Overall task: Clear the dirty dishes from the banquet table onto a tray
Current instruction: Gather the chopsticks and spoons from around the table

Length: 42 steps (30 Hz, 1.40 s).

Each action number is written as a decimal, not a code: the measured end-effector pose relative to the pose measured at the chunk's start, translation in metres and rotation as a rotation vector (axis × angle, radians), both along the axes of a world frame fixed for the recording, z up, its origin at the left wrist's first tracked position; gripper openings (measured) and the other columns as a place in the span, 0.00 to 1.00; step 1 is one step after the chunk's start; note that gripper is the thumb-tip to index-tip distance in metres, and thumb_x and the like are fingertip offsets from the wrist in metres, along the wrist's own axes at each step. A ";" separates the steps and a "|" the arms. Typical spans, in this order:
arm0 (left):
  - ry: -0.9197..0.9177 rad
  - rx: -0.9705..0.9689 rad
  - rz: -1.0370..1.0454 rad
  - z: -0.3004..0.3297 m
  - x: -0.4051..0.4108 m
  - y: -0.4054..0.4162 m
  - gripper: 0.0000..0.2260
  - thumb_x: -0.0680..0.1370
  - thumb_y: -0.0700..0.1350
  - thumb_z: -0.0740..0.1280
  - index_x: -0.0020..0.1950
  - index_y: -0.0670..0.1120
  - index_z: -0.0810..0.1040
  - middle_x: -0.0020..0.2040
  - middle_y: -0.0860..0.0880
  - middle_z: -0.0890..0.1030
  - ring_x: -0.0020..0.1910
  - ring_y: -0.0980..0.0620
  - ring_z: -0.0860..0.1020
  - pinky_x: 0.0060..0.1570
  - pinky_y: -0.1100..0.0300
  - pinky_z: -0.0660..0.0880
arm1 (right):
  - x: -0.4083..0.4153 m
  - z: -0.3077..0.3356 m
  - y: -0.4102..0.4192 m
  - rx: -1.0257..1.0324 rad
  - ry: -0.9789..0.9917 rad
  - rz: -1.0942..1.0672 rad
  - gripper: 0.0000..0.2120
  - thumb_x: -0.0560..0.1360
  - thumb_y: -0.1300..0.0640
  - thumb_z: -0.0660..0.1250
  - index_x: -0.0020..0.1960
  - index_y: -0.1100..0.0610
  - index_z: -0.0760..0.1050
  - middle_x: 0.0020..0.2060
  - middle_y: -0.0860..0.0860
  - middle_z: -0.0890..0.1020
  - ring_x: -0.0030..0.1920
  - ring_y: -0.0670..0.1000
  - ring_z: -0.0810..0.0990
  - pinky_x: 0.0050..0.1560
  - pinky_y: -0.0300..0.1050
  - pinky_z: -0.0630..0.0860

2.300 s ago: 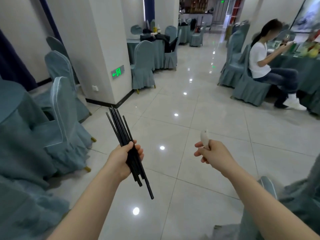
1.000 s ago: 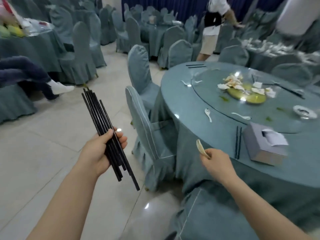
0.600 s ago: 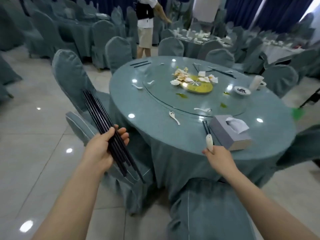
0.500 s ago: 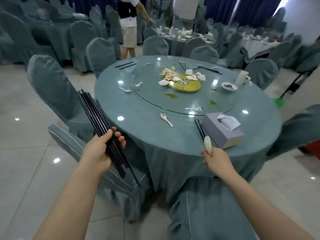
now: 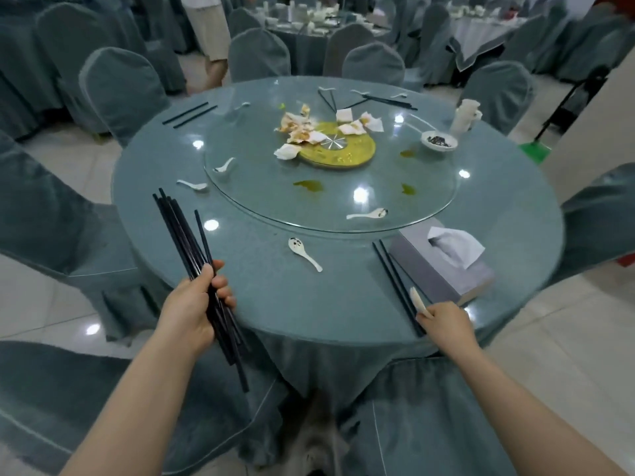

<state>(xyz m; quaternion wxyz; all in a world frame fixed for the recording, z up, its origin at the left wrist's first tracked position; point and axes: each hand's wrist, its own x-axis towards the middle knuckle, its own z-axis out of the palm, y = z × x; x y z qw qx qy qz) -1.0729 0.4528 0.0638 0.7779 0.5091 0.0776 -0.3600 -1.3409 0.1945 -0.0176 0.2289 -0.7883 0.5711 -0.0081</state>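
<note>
My left hand (image 5: 194,309) grips a bundle of black chopsticks (image 5: 185,235) at the near left edge of the round banquet table (image 5: 275,297). My right hand (image 5: 445,321) holds a white spoon (image 5: 416,297) at the near right edge, beside a pair of black chopsticks (image 5: 395,280) lying on the table. A white spoon (image 5: 304,252) lies in front of me. More spoons (image 5: 367,214) (image 5: 192,184) (image 5: 225,165), chopstick pairs (image 5: 189,115) (image 5: 388,101), a small dish (image 5: 439,141), stacked white cups (image 5: 465,116) and crumpled napkins (image 5: 302,132) sit on and around the glass turntable (image 5: 429,201).
A grey tissue box (image 5: 443,266) stands right of the near chopsticks. Covered chairs (image 5: 120,87) ring the table, one (image 5: 422,417) right below my right arm. A person's legs (image 5: 209,39) stand beyond the table. Other laid tables (image 5: 309,29) fill the back.
I have turned from the open floor to the table and stepped up to it. Both hands now hover at its near edge, holding the same chopsticks and spoon.
</note>
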 end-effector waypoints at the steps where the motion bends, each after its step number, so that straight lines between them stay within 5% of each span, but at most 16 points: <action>1: 0.004 0.021 -0.006 -0.002 0.005 -0.011 0.11 0.83 0.50 0.55 0.48 0.46 0.73 0.23 0.55 0.67 0.19 0.59 0.65 0.21 0.70 0.66 | 0.009 -0.005 -0.010 0.016 0.024 0.006 0.19 0.73 0.55 0.68 0.25 0.56 0.68 0.25 0.51 0.72 0.31 0.54 0.72 0.27 0.44 0.62; 4: 0.014 0.115 -0.028 -0.014 0.019 -0.046 0.14 0.80 0.55 0.58 0.48 0.46 0.75 0.22 0.55 0.63 0.18 0.60 0.62 0.19 0.69 0.63 | 0.036 -0.023 -0.039 0.060 0.088 0.019 0.11 0.72 0.52 0.70 0.36 0.57 0.76 0.32 0.52 0.77 0.36 0.54 0.72 0.33 0.43 0.65; 10: 0.040 0.173 -0.013 -0.037 0.045 -0.072 0.12 0.80 0.53 0.60 0.48 0.44 0.75 0.20 0.56 0.61 0.16 0.60 0.60 0.18 0.71 0.59 | 0.060 -0.055 -0.064 0.144 0.054 -0.059 0.11 0.71 0.55 0.72 0.51 0.57 0.78 0.46 0.56 0.82 0.47 0.58 0.79 0.42 0.45 0.73; 16: 0.137 0.208 -0.031 -0.050 0.060 -0.083 0.14 0.79 0.53 0.62 0.37 0.46 0.70 0.22 0.53 0.70 0.19 0.57 0.69 0.21 0.69 0.69 | 0.063 -0.061 -0.071 0.163 0.074 -0.130 0.07 0.68 0.56 0.74 0.44 0.55 0.79 0.34 0.52 0.78 0.38 0.55 0.76 0.37 0.41 0.68; 21: 0.231 0.141 -0.083 -0.055 0.072 -0.077 0.13 0.80 0.49 0.61 0.40 0.43 0.73 0.26 0.49 0.80 0.25 0.54 0.80 0.25 0.65 0.77 | 0.066 -0.062 -0.060 0.132 0.091 -0.142 0.07 0.68 0.56 0.75 0.42 0.53 0.77 0.42 0.56 0.82 0.47 0.59 0.80 0.40 0.43 0.69; 28: 0.279 0.087 -0.178 -0.062 0.087 -0.055 0.12 0.82 0.47 0.57 0.46 0.43 0.75 0.34 0.47 0.85 0.32 0.54 0.83 0.30 0.65 0.79 | 0.077 -0.046 -0.037 0.220 0.110 -0.121 0.07 0.71 0.56 0.70 0.36 0.54 0.74 0.36 0.56 0.80 0.42 0.58 0.79 0.36 0.42 0.67; 32: 0.268 0.080 -0.212 -0.063 0.093 -0.046 0.11 0.82 0.47 0.56 0.49 0.44 0.76 0.37 0.48 0.85 0.37 0.53 0.83 0.33 0.64 0.80 | 0.109 -0.022 0.005 0.232 -0.069 -0.097 0.16 0.70 0.58 0.70 0.27 0.54 0.68 0.24 0.48 0.71 0.28 0.48 0.70 0.28 0.42 0.62; 37: 0.270 0.076 -0.230 -0.064 0.095 -0.040 0.09 0.82 0.47 0.58 0.50 0.46 0.77 0.39 0.48 0.85 0.45 0.51 0.81 0.42 0.58 0.76 | 0.182 0.023 0.077 0.472 -0.318 0.126 0.13 0.70 0.57 0.72 0.31 0.55 0.70 0.24 0.45 0.66 0.26 0.43 0.63 0.26 0.38 0.58; 42: 0.330 0.030 -0.205 -0.060 0.087 -0.036 0.11 0.82 0.46 0.58 0.49 0.43 0.78 0.43 0.43 0.84 0.43 0.47 0.83 0.39 0.55 0.79 | 0.242 0.047 0.125 0.560 -0.384 0.203 0.14 0.69 0.56 0.72 0.30 0.55 0.70 0.23 0.45 0.67 0.22 0.43 0.64 0.26 0.38 0.60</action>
